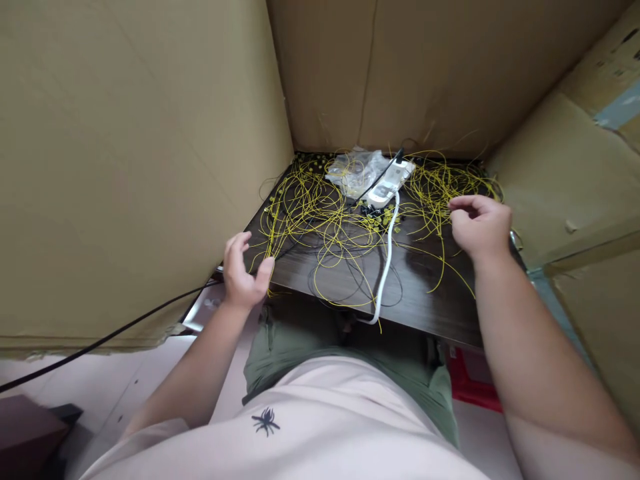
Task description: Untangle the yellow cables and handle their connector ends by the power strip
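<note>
Thin yellow wires (305, 207) lie in a loose tangle over the left part of a dark wooden tabletop (420, 307). My left hand (245, 273) is at the table's left front edge, its fingers and thumb spread, beside the wire ends. A second heap of yellow wires (433, 183) sits at the back right. My right hand (480, 223) is at this heap's near side, fingers curled and thumb drawn in towards the index finger. What is between those fingertips, if anything, is too small to make out. Small yellow pieces (380, 220) are scattered at the middle.
A white power strip (387, 187) with a black plug (399, 155) lies at the back, beside a clear plastic bag (357, 170). Its white cable (389, 260) hangs over the front edge. Cardboard walls (330, 73) enclose the table. A black cable (110, 337) runs off left.
</note>
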A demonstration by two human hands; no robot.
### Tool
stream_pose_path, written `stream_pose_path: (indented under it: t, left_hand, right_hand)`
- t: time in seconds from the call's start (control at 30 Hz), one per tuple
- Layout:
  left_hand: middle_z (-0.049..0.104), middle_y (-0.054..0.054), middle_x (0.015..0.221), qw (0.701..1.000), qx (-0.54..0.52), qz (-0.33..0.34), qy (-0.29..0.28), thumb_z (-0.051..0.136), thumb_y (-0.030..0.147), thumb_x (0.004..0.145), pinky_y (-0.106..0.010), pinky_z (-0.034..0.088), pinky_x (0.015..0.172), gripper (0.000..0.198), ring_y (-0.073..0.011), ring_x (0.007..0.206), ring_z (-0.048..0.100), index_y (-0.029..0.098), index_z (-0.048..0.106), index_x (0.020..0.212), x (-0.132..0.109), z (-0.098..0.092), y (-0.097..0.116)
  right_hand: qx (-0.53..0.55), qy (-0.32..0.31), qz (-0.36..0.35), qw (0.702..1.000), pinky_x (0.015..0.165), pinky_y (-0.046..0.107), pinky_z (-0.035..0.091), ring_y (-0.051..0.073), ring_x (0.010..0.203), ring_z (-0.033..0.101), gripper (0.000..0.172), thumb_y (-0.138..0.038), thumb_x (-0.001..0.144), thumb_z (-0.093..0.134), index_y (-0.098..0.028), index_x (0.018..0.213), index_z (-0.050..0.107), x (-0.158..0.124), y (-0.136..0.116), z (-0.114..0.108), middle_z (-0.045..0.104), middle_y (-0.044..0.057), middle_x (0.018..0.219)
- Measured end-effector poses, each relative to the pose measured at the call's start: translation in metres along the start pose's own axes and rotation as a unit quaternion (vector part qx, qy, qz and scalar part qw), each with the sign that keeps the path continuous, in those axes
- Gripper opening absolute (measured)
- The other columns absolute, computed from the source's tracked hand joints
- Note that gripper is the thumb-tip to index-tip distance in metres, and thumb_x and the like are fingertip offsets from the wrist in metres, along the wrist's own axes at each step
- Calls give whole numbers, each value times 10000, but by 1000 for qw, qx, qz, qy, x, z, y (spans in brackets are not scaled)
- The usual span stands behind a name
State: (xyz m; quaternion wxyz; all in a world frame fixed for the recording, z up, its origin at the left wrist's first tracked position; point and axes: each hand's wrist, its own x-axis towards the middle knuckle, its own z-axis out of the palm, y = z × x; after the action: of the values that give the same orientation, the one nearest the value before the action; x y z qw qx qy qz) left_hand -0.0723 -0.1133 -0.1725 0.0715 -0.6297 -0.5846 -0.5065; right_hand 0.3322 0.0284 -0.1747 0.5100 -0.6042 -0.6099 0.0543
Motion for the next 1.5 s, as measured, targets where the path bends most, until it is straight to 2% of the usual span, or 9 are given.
stream_pose_path:
  t: [0.1, 0.17, 0.23, 0.33, 0.47, 0.73, 0.93, 1.5]
  left_hand:
    - [372, -173, 1309, 989, 100, 16, -110, 549, 447, 737, -433, 326, 986, 653, -292, 1225, 346, 133, 359, 1277, -5, 5, 2]
    - [247, -172, 1404, 969, 167, 9, -181, 524, 486, 749, -460, 237, 1037, 698, -317, 1301, 207, 142, 319, 1321, -5, 8, 7]
    - [139, -142, 1457, 943, 224, -10, -245, 474, 523, 770, -471, 198, 1051, 709, -317, 1334, 101, 169, 280, 1353, -4, 12, 13]
    - [70, -107, 1478, 910, 278, -30, -306, 398, 563, 795, -481, 191, 1047, 709, -306, 1345, 53, 204, 230, 1382, -1, 15, 17]
    - [96, -110, 1475, 886, 298, -34, -353, 314, 586, 819, -480, 203, 1039, 704, -296, 1341, 103, 215, 177, 1401, 1, 19, 13]
    - [158, -126, 1461, 870, 297, -3, -393, 238, 601, 835, -451, 186, 1055, 693, -271, 1337, 146, 186, 224, 1390, 5, 25, 7]
    - [138, -112, 1467, 866, 292, 4, -405, 229, 614, 829, -450, 188, 1055, 699, -269, 1340, 135, 206, 203, 1396, 9, 29, 5]
    - [103, -99, 1476, 861, 261, 4, -437, 202, 627, 828, -439, 165, 1058, 701, -272, 1345, 99, 217, 188, 1396, 23, 51, 5]
  right_hand:
    - [-4, -7, -3, 1000, 586, 271, 506, 152, 626, 614, 268, -147, 626, 511, -133, 828, 687, 0, -3, 0, 679, 64, 760]
    - [-5, -8, -3, 1000, 598, 273, 507, 151, 635, 615, 267, -142, 627, 512, -129, 829, 686, 0, -4, -1, 680, 68, 764]
    - [-1, -6, -2, 1000, 609, 276, 509, 153, 645, 617, 263, -137, 627, 516, -123, 829, 686, 0, -4, -2, 681, 74, 767]
    - [3, -6, -3, 1000, 611, 278, 508, 155, 646, 619, 259, -134, 629, 518, -116, 826, 686, -1, -6, -2, 680, 81, 763]
    - [4, -19, -10, 1000, 612, 273, 507, 152, 654, 619, 264, -130, 630, 519, -111, 835, 684, -2, -8, -1, 679, 85, 772]
    - [-5, -24, 1, 1000, 577, 262, 496, 145, 612, 603, 266, -141, 615, 531, -121, 830, 687, -2, -9, -1, 676, 73, 752]
    - [2, -31, 16, 999, 567, 271, 498, 150, 604, 600, 262, -145, 605, 544, -135, 825, 686, -3, -13, -1, 676, 61, 746]
    - [-31, -44, -10, 999, 563, 267, 492, 140, 581, 586, 266, -165, 623, 534, -136, 836, 691, -6, -22, -4, 674, 62, 743]
